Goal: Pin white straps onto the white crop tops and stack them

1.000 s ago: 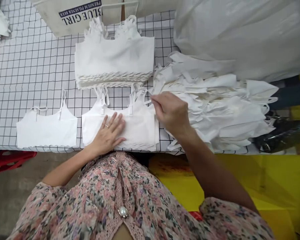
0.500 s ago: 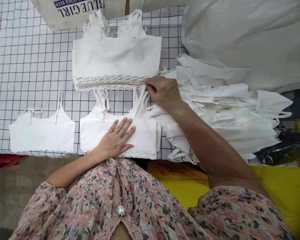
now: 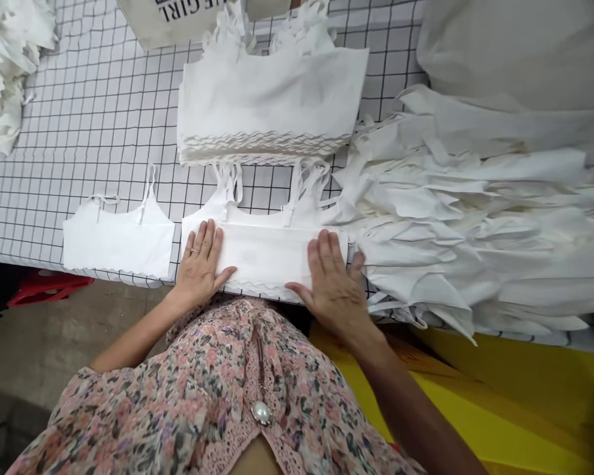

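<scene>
Nearest lies the wearer's floral blouse (image 3: 178, 389), fastened with a pearl-like button (image 3: 261, 412). Just beyond it, along the near edge of the table, is a stack of white strappy crop tops (image 3: 262, 254); take it as the centre of the clock, with twelve facing away. Its straps point to twelve and its wavy hems to six, probably so that the layers match, and lying this close puts it within easy reach of both arms. The left hand (image 3: 198, 269) lies palm down on the stack's nine o'clock end, flattened, fingers nearly together, thumb angled inward. The right hand (image 3: 340, 297) mirrors it at the three o'clock end, also spread flat, its outer finger blurred beside the stack's edge. Neither grips anything; the paired pressing seems meant to smooth the fabric and hold it square. At nine o'clock, apart from the stack, a white camisole top (image 3: 119, 244) lies flat, facing the same way. At three, a loose heap of white tops (image 3: 450, 224) comes right up beside the stack. Farther off at twelve is a thicker pile of white tops (image 3: 272, 92), straps outward, apparently kept separate by its placing. Beyond, on the checked tablecloth (image 3: 113, 119), a printed carton (image 3: 188, 10) stands at eleven.
</scene>
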The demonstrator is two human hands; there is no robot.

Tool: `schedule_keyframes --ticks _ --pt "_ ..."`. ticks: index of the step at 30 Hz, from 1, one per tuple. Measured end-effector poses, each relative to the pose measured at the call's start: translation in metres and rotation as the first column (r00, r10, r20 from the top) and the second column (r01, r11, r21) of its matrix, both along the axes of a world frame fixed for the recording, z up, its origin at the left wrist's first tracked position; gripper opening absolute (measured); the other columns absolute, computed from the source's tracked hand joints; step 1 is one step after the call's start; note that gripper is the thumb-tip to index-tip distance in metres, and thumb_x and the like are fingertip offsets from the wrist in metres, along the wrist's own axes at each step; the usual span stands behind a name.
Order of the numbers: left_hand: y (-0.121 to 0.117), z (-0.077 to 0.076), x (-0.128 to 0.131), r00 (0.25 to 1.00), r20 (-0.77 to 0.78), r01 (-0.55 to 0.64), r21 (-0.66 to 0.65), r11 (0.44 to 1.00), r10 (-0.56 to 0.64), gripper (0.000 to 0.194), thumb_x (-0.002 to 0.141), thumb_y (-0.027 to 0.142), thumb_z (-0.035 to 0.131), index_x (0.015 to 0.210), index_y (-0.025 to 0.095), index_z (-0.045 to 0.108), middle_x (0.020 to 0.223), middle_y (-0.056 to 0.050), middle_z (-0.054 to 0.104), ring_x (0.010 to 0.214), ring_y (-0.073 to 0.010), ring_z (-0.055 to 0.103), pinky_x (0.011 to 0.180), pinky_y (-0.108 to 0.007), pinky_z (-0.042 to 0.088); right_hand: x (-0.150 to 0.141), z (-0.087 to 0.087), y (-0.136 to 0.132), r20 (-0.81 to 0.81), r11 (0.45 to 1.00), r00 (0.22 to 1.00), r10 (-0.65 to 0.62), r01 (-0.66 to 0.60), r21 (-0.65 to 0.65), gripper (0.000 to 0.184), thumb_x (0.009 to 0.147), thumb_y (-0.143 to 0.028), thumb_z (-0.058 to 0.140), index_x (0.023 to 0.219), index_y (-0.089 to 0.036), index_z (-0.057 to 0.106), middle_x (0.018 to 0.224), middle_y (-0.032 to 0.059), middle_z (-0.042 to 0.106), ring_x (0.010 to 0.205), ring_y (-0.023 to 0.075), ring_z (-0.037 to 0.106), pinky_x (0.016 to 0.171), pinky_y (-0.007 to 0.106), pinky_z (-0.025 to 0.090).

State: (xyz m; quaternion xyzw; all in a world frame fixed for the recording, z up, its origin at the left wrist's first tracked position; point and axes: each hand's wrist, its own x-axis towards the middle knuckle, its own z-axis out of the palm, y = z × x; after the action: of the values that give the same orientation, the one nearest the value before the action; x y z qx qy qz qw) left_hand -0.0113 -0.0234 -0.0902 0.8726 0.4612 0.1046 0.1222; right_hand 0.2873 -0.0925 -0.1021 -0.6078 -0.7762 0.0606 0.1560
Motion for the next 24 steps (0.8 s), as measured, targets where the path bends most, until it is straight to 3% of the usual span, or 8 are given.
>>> schedule_keyframes --ticks 3,5,8,10,12,14,18,24 --pt "0.007 0.0 -0.006 0.999 0.018 0.029 0.041 0.999 -0.03 0.095 0.11 0.054 0.051 0.177 0.022 -0.008 0.184 -0.019 0.01 0.173 -0.0377 0.009 0.14 -0.066 0.018 0.019 0.022 0.038 -0.219 0.997 0.976 -0.007 0.023 0.073 0.058 0.11 -0.047 0.048 0.152 -0.008 0.059 0.151 0.0299 0.062 0.141 0.0419 0.063 0.113 0.063 0.054" --pt "0.014 -0.002 -0.002 0.999 0.015 0.037 0.067 0.997 -0.038 0.09 0.112 0.05 0.048 0.177 0.022 -0.006 0.183 -0.02 0.016 0.173 -0.0375 0.011 0.141 -0.066 0.016 0.01 0.044 0.086 -0.442 0.999 0.896 -0.036 0.05 0.02 0.04 0.11 -0.04 0.049 0.129 -0.014 0.073 0.118 0.0199 0.078 0.104 0.0309 0.079 0.091 0.047 0.066" --pt "0.021 -0.006 0.007 1.0 0.011 0.008 0.081 0.997 -0.008 0.086 0.113 0.048 0.045 0.177 0.022 -0.006 0.183 -0.02 0.018 0.173 -0.0375 0.013 0.141 -0.067 0.015 -0.027 0.069 0.168 -0.638 0.965 0.753 -0.161 -0.015 -0.262 0.017 0.1 -0.027 0.06 0.106 -0.018 0.072 0.087 0.0078 0.075 0.065 0.0223 0.075 0.057 0.036 0.061" --pt "0.022 -0.009 0.011 1.0 0.004 -0.021 0.071 0.997 0.021 0.088 0.112 0.05 0.045 0.177 0.022 -0.007 0.183 -0.02 0.017 0.173 -0.0382 0.013 0.14 -0.067 0.016 -0.053 0.073 0.213 -0.617 0.882 0.719 -0.32 -0.012 -0.472 0.006 0.093 -0.024 0.07 0.095 -0.018 0.069 0.071 0.0034 0.07 0.052 0.0215 0.068 0.047 0.035 0.055" --pt "0.02 -0.011 0.014 0.999 -0.014 -0.04 0.06 0.997 0.041 0.09 0.112 0.053 0.045 0.177 0.02 -0.007 0.183 -0.02 0.017 0.173 -0.0377 0.012 0.141 -0.066 0.016 -0.072 0.068 0.241 -0.57 0.784 0.707 -0.419 -0.035 -0.62 0.02 0.086 -0.026 0.082 0.082 -0.019 0.064 0.06 0.0016 0.065 0.045 0.0206 0.061 0.042 0.036 0.052" --pt "0.017 -0.01 0.016 0.998 -0.03 -0.045 0.047 0.998 0.046 0.089 0.112 0.053 0.044 0.177 0.018 -0.005 0.183 -0.02 0.016 0.173 -0.0362 0.009 0.142 -0.064 0.015 -0.078 0.056 0.253 -0.563 0.718 0.692 -0.452 -0.092 -0.69 0.036 0.076 -0.032 0.093 0.072 -0.021 0.059 0.053 0.0001 0.061 0.039 0.0181 0.054 0.037 0.035 0.049" --pt "0.013 -0.005 0.02 0.997 -0.053 -0.052 0.031 0.998 0.054 0.087 0.112 0.054 0.043 0.178 0.014 0.003 0.183 -0.019 0.015 0.174 -0.0344 0.006 0.143 -0.061 0.011 -0.069 0.043 0.252 -0.644 0.695 0.566 -0.515 -0.163 -0.7 0.049 0.061 -0.033 0.103 0.066 -0.022 0.056 0.045 -0.0054 0.054 0.032 0.0105 0.039 0.032 0.033 0.049" --pt "0.009 -0.001 0.026 0.998 -0.035 -0.059 0.053 0.997 0.061 0.079 0.112 0.053 0.046 0.175 0.011 0.023 0.182 -0.02 0.02 0.173 -0.0351 0.009 0.143 -0.059 0.013 -0.071 0.057 0.247 -0.835 0.827 0.298 -0.463 -0.193 -0.528 0.036 0.074 -0.03 0.097 0.076 -0.021 0.062 0.052 -0.007 0.056 0.036 0.0058 0.037 0.044 0.027 0.057"
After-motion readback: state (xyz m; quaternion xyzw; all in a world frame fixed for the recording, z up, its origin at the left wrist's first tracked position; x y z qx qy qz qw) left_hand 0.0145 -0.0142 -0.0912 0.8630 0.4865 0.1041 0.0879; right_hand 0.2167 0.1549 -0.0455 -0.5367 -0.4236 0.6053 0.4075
